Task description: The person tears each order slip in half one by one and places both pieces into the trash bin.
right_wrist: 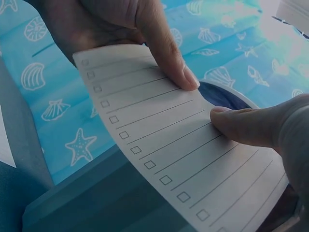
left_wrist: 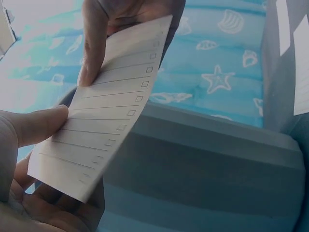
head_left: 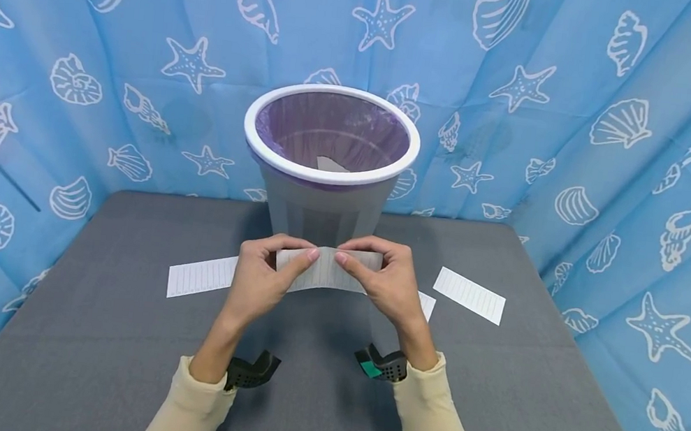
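Observation:
Both hands hold one strip of checklist paper (head_left: 325, 278), printed with lines and small square boxes, in front of the bin. My left hand (head_left: 261, 278) pinches its upper edge left of the middle, thumb on the near face and fingers behind. On the other side of the middle, my right hand (head_left: 391, 280) pinches the same edge, the two thumb tips close together. The paper bows slightly and looks whole in the right wrist view, where the left thumb (right_wrist: 175, 63) and right thumb (right_wrist: 241, 124) press on its printed face.
A grey bin (head_left: 324, 203) with a white rim and purple liner stands behind the hands; a pale scrap (head_left: 330, 165) lies inside. Lined paper slips lie on the grey table (head_left: 314, 395): one at left (head_left: 201, 276), one at right (head_left: 470, 295), another partly behind the right hand (head_left: 427, 304).

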Demonstrator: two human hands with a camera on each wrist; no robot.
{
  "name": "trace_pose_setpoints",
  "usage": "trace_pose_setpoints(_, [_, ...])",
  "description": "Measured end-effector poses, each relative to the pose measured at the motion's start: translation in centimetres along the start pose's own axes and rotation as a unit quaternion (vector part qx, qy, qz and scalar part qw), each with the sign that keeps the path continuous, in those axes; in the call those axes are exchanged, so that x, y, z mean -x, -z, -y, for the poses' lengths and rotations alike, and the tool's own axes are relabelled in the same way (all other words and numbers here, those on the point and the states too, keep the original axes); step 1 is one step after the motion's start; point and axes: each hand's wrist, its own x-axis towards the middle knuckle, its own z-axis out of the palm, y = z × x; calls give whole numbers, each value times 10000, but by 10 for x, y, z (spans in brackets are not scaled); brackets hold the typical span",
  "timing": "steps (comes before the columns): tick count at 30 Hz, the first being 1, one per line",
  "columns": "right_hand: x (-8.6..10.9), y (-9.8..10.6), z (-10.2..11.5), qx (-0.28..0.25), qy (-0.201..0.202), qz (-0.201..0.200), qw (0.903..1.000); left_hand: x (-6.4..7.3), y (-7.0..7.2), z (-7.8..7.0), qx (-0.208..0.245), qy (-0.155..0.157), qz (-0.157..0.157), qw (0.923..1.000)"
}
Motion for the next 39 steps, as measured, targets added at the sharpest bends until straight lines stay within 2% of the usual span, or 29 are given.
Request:
trace_pose_setpoints(4, [0, 0, 0, 37, 53, 34, 10000, 0, -1, 1, -18, -19, 55, 10000])
trace_pose_setpoints(12, [0, -2, 1, -33, 127, 113, 9999, 0, -6, -2, -439, -34, 10, 9990])
trace_pose_setpoints(18, [-2, -3, 1, 15, 245, 185, 9995, 0, -7, -5, -584, -77, 5, 9983])
trace_pose_setpoints(27, [-10, 0, 2, 281, 410, 214, 9985, -12, -4, -7, -776, -86, 273, 9966])
trace_pose_setpoints(32, [-20, 2, 5, 414, 488, 182, 9978, -23, -3, -8, -671, 152, 417, 9968])
trace_pose_setpoints(39, [-27, 2, 8, 485, 654, 31, 9967, -36, -2, -10, -270, 734, 431, 9960])
